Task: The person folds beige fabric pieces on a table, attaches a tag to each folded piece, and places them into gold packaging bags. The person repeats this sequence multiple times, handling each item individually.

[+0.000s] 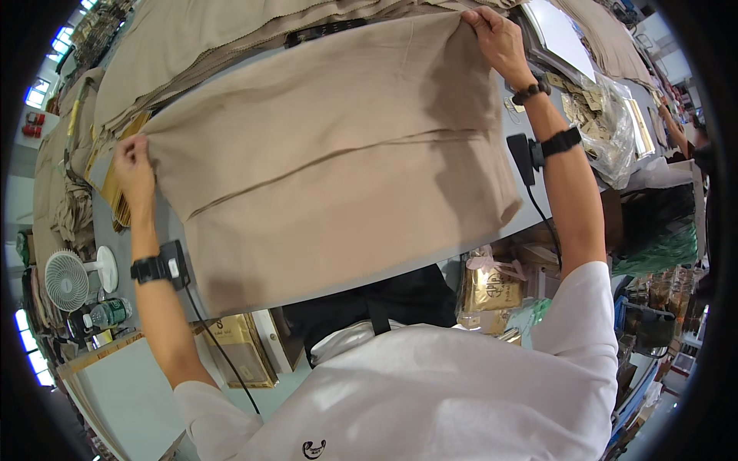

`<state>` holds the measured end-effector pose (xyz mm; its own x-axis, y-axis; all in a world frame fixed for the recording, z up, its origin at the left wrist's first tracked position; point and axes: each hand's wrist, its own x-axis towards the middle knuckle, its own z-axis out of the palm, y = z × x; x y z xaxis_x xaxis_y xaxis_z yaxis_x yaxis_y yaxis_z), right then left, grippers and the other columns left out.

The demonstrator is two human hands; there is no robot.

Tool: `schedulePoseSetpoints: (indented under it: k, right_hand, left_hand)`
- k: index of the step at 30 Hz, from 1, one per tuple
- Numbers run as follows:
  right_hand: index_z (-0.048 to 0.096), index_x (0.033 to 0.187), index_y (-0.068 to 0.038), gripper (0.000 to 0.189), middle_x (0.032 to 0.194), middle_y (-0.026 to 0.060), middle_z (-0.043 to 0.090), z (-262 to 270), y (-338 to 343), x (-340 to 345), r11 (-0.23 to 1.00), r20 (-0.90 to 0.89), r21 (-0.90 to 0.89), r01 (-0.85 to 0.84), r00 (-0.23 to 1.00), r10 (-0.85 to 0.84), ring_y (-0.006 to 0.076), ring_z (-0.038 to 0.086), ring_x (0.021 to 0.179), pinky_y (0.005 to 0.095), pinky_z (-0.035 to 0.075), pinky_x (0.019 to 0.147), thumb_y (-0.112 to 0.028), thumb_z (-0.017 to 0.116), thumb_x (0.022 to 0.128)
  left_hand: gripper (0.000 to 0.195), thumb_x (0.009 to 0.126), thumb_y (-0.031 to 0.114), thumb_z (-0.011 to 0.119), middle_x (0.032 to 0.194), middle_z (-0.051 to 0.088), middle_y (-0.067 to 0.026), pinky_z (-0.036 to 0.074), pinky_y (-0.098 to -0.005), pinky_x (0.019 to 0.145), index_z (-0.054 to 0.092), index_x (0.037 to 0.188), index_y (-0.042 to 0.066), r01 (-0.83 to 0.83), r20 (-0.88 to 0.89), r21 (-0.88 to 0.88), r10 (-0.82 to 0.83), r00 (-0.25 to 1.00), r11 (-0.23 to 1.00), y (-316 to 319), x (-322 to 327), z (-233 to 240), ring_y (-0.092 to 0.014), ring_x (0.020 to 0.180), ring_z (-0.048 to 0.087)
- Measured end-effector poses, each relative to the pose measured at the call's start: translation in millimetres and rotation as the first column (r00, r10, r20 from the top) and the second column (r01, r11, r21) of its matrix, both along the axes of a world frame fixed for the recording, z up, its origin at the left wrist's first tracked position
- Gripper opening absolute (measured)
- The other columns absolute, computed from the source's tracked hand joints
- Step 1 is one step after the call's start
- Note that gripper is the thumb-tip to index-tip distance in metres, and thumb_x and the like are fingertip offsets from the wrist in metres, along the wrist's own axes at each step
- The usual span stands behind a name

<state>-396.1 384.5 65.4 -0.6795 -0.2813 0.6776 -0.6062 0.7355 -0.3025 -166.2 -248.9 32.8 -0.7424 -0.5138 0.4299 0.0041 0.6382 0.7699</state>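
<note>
A wide piece of tan fabric (323, 173) stretches across the grey table in front of me. One long fold line runs over its middle, and its near edge reaches the table's front edge. My left hand (135, 167) pinches the far left corner between thumb and fingers. At the far right corner, my right hand (497, 40) grips the cloth, which creases just below the fingers. Both arms are spread wide, and the far edge is drawn out between the hands. Whatever lies under the fabric is hidden.
Behind lies a stack of tan cloth (230, 29). Gold packaging sleeves (118, 199) sit by my left hand, with a small white fan (68, 280) and a plastic bottle (108, 313) nearer. Rightward are white boards (562, 37) and a clear bag with tags (605, 124). Another person's arm (676, 131) shows far right.
</note>
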Motion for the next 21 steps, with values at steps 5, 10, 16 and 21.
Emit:
schedulePoseSetpoints:
  k: [5,10,16,21]
  right_hand:
    - [0.071,0.099,-0.008,0.022,0.083,0.0163,0.069,13.7,29.3,84.7,0.998,-0.063,0.028,0.053,0.997,-0.051,0.0387,0.067,0.08,0.0457,0.051,0.067,-0.024,0.057,0.105]
    - [0.07,0.096,-0.004,0.015,0.1,0.0087,0.073,-5.8,72.6,178.1,0.967,0.279,0.144,-0.213,0.946,0.167,0.0334,0.066,0.096,0.0425,0.051,0.086,-0.01,0.058,0.103]
    - [0.076,0.11,-0.004,0.024,0.11,0.0105,0.075,-34.3,80.9,182.0,0.973,0.442,0.166,-0.161,0.894,0.073,0.0301,0.067,0.103,0.0393,0.055,0.089,-0.026,0.07,0.1]
    - [0.076,0.111,-0.005,0.028,0.107,0.0117,0.073,-53.3,59.3,122.2,0.999,0.412,0.033,-0.013,0.911,-0.002,0.0294,0.068,0.096,0.0386,0.054,0.082,-0.028,0.074,0.096]
  left_hand:
    - [0.03,0.108,0.019,0.062,0.127,0.065,-0.008,0.045,-0.0284,0.103,0.061,0.13,-0.001,0.029,-0.195,0.075,-0.014,0.981,0.997,8.7,83.4,7.1,-0.016,0.117,0.061]
    - [0.03,0.107,0.014,0.061,0.124,0.069,-0.0093,0.047,-0.031,0.105,0.063,0.132,-0.003,0.04,0.17,0.077,-0.052,0.984,0.996,37.3,193.7,-21.3,-0.018,0.116,0.064]
    - [0.04,0.105,0.027,0.068,0.116,0.073,-0.011,0.05,-0.0284,0.095,0.069,0.129,-0.005,-0.169,0.356,0.276,0.063,0.932,0.946,57.8,201.2,-42.9,-0.015,0.105,0.066]
    - [0.041,0.101,0.031,0.074,0.104,0.074,-0.0086,0.051,-0.0265,0.088,0.073,0.12,-0.005,-0.258,0.42,0.152,0.174,0.891,0.954,57.1,166.0,-37.5,-0.013,0.095,0.066]
